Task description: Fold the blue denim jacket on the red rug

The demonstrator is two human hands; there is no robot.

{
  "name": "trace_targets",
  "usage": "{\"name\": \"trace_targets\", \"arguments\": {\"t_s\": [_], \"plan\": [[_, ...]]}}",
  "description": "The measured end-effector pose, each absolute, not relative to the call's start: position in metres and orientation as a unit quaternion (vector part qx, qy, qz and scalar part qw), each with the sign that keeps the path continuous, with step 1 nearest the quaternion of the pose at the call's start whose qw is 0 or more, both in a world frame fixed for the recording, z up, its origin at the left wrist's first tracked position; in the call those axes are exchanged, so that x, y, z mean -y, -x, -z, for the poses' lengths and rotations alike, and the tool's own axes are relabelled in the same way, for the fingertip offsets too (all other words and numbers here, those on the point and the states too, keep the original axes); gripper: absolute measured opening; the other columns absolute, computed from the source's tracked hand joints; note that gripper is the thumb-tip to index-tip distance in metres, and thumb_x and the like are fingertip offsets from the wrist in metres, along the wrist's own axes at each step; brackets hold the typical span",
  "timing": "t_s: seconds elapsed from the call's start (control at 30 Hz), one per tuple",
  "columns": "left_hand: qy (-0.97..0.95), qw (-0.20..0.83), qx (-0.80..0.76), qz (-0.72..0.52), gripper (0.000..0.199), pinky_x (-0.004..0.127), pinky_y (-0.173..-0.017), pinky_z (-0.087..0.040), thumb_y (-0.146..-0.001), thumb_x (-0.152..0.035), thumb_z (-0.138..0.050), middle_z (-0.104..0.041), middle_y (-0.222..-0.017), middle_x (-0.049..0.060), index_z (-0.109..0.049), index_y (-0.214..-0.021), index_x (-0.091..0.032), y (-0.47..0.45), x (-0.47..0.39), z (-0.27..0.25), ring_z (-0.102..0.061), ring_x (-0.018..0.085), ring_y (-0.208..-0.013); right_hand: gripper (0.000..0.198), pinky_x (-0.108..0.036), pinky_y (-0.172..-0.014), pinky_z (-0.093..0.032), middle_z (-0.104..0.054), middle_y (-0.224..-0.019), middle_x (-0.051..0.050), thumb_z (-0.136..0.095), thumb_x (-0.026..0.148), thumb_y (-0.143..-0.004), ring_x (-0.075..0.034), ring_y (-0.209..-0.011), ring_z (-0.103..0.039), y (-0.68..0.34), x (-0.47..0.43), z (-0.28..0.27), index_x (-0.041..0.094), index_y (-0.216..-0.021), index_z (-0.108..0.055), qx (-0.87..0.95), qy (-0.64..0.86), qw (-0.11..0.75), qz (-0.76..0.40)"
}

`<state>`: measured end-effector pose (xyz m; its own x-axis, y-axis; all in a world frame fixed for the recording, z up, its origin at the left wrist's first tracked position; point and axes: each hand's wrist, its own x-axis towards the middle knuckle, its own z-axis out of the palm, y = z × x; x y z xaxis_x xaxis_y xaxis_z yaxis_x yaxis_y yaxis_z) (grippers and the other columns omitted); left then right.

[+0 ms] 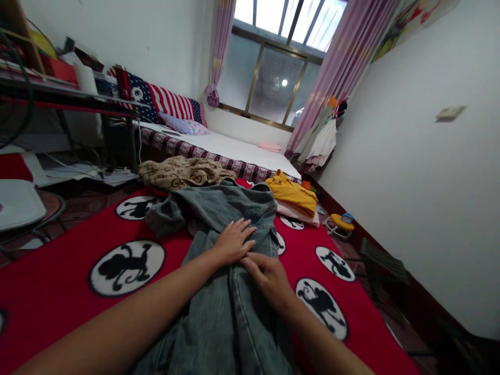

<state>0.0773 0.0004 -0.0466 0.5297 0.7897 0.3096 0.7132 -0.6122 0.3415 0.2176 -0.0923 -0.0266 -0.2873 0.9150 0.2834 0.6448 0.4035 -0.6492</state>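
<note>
A long blue-grey denim garment (pixel 211 307) lies spread over the red cover, reaching toward me. Its upper part is rumpled, and a sleeve-like piece (pixel 166 216) sticks out to the left. My left hand (pixel 234 240) rests flat on the cloth near its middle, fingers stretched out and slightly spread. Right beside it, my right hand (pixel 265 276) is closed, with thumb and fingers pinching the denim at the front seam. The fingertips of the two hands nearly touch. The cloth inside the right hand's grip is mostly hidden.
The red cover (pixel 58 297) has white circles with black monkey figures. Beyond the garment sit a brown patterned cloth (pixel 187 172) and folded yellow clothing (pixel 292 192). A desk (pixel 97 107) and a white-seated chair (pixel 19 203) stand left; a yellow stool (pixel 340 222) stands right.
</note>
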Motion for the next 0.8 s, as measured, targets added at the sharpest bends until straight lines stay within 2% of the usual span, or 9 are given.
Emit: {"name": "trace_targets", "arguments": {"t_s": [0.07, 0.13, 0.2, 0.27, 0.37, 0.43, 0.5, 0.6, 0.8], "plan": [[-0.87, 0.081, -0.43, -0.228, 0.05, 0.048, -0.119, -0.019, -0.093, -0.039, -0.051, -0.034, -0.155, 0.005, -0.048, -0.141, -0.026, -0.076, -0.001, 0.05, -0.025, 0.026, -0.145, 0.039, -0.028, -0.068, -0.05, -0.072, -0.079, -0.005, -0.045, 0.042, -0.093, -0.019, -0.073, -0.068, -0.24, 0.063, 0.018, 0.016, -0.084, -0.072, 0.712, 0.535, 0.398, -0.219], [-0.868, 0.075, -0.432, -0.233, 0.052, 0.049, -0.119, -0.019, -0.091, -0.038, -0.055, -0.035, -0.154, 0.005, -0.048, -0.14, -0.026, -0.075, 0.0, 0.05, -0.026, 0.027, -0.145, 0.03, -0.028, -0.065, -0.05, -0.072, -0.082, -0.007, -0.051, 0.038, -0.086, -0.019, -0.069, -0.066, -0.261, 0.024, 0.007, 0.015, -0.09, -0.07, 0.669, 0.557, 0.464, -0.161], [-0.867, 0.07, -0.432, -0.238, 0.051, 0.05, -0.119, -0.019, -0.09, -0.036, -0.056, -0.035, -0.154, 0.005, -0.049, -0.14, -0.027, -0.076, 0.001, 0.049, -0.026, 0.027, -0.144, 0.031, -0.03, -0.068, -0.05, -0.071, -0.087, -0.007, -0.052, 0.031, -0.081, -0.018, -0.069, -0.064, -0.277, -0.017, -0.006, 0.014, -0.102, -0.067, 0.654, 0.575, 0.483, -0.09], [-0.869, 0.065, -0.425, -0.246, 0.051, 0.052, -0.118, -0.021, -0.09, -0.036, -0.057, -0.036, -0.154, 0.005, -0.05, -0.139, -0.027, -0.076, 0.002, 0.05, -0.026, 0.028, -0.144, 0.04, -0.03, -0.068, -0.05, -0.07, -0.079, -0.005, -0.051, 0.026, -0.08, -0.018, -0.066, -0.063, -0.286, -0.054, -0.02, 0.013, -0.116, -0.062, 0.649, 0.609, 0.454, -0.049], [-0.875, 0.049, -0.409, -0.255, 0.051, 0.055, -0.117, -0.022, -0.089, -0.036, -0.058, -0.033, -0.155, 0.006, -0.051, -0.138, -0.027, -0.077, 0.003, 0.053, -0.022, 0.03, -0.145, 0.052, -0.029, -0.07, -0.048, -0.067, -0.069, -0.001, -0.054, 0.024, -0.082, -0.017, -0.065, -0.062, -0.288, -0.093, -0.04, 0.014, -0.132, -0.053, 0.679, 0.651, 0.339, -0.019], [-0.879, 0.025, -0.396, -0.263, 0.053, 0.058, -0.117, -0.019, -0.088, -0.037, -0.06, -0.027, -0.158, 0.008, -0.05, -0.139, -0.026, -0.077, 0.003, 0.056, -0.015, 0.032, -0.147, 0.048, -0.029, -0.072, -0.048, -0.068, -0.072, -0.001, -0.061, 0.025, -0.081, -0.017, -0.067, -0.062, -0.285, -0.109, -0.054, 0.016, -0.128, -0.059, 0.707, 0.665, 0.242, -0.003], [-0.885, -0.001, -0.376, -0.272, 0.058, 0.06, -0.117, -0.015, -0.085, -0.039, -0.064, -0.018, -0.16, 0.01, -0.049, -0.14, -0.025, -0.078, 0.002, 0.057, -0.008, 0.033, -0.148, 0.033, -0.028, -0.072, -0.047, -0.069, -0.073, -0.003, -0.066, 0.024, -0.079, -0.016, -0.067, -0.062, -0.28, -0.123, -0.069, 0.017, -0.111, -0.069, 0.717, 0.674, 0.179, 0.002], [-0.899, -0.023, -0.338, -0.276, 0.061, 0.058, -0.118, -0.014, -0.083, -0.038, -0.067, -0.011, -0.161, 0.013, -0.047, -0.14, -0.025, -0.08, 0.002, 0.058, -0.004, 0.032, -0.148, 0.02, -0.027, -0.07, -0.047, -0.07, -0.073, -0.004, -0.065, 0.026, -0.081, -0.017, -0.07, -0.064, -0.264, -0.142, -0.085, 0.017, -0.096, -0.074, 0.721, 0.672, 0.168, 0.011], [-0.905, -0.009, -0.326, -0.274, 0.067, 0.055, -0.117, -0.021, -0.082, -0.037, -0.068, -0.014, -0.16, 0.014, -0.042, -0.144, -0.029, -0.083, 0.004, 0.06, -0.007, 0.035, -0.147, 0.022, -0.031, -0.087, -0.046, -0.072, -0.108, -0.012, -0.061, 0.029, -0.084, -0.026, -0.106, -0.064, -0.22, -0.164, -0.042, 0.02, -0.099, -0.074, 0.71, 0.684, 0.15, 0.075]]}}
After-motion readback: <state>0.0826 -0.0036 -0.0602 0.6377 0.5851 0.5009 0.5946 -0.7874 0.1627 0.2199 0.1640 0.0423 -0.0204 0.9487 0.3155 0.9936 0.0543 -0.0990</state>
